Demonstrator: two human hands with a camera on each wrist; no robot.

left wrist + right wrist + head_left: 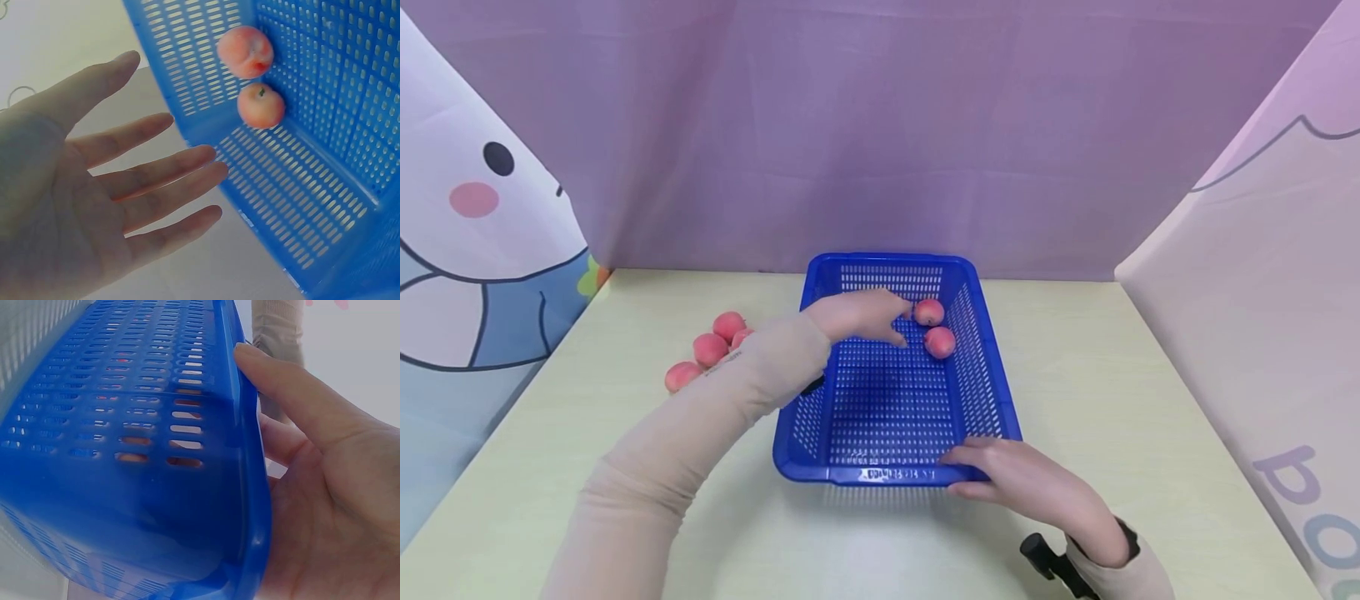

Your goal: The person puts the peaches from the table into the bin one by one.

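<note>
A blue perforated plastic basket [887,403] stands on the table, with two pink peaches, one peach [928,312] just behind the other peach [939,342], near its right wall. My left hand [867,316] reaches over the basket from the left, close to these peaches. In the left wrist view the left hand [106,187] holds nothing, its fingers spread and fairly straight. At the near right corner my right hand [1022,479] grips the rim of the basket, thumb on one side and fingers on the other, as the right wrist view shows.
Several more peaches [710,350] lie on the pale table [1060,367] left of the basket, partly covered by my left sleeve [700,433]. A purple cloth [880,133] hangs behind the table, and printed panels [1247,333] flank both sides.
</note>
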